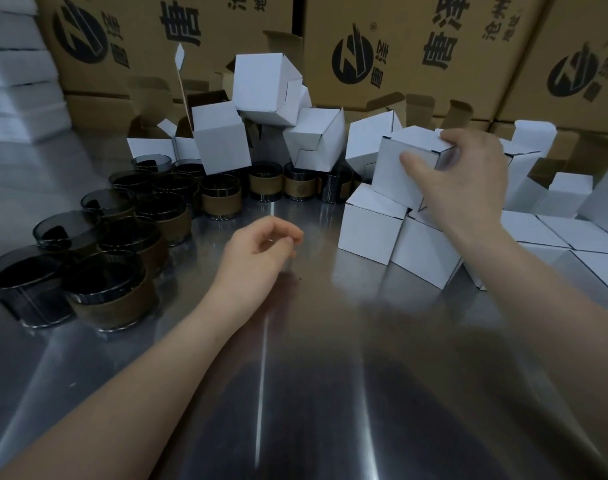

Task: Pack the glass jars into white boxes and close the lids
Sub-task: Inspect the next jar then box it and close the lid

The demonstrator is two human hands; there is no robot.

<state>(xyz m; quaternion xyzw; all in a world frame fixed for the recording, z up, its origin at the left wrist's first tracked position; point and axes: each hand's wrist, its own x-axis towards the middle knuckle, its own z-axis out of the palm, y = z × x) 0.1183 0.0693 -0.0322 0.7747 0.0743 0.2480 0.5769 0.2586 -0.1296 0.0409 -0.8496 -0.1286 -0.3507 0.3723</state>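
Observation:
My right hand (468, 178) grips a closed white box (399, 168) from above, thumb on its front face, fingers over the top edge. The box sits tilted on top of two other closed white boxes (368, 226). My left hand (261, 251) hovers over the steel table (295, 375) with its fingers loosely curled, holding nothing. Several dark glass jars with brown bands (112, 292) stand in a cluster at the left. More jars (223, 195) line up further back under the pile.
A loose pile of white boxes (264, 88), some with open flaps, sits behind the jars. Closed white boxes (555, 237) lie in rows at the right. Large brown printed cartons (416, 46) wall the back. White foam stacks (15, 81) rise at far left.

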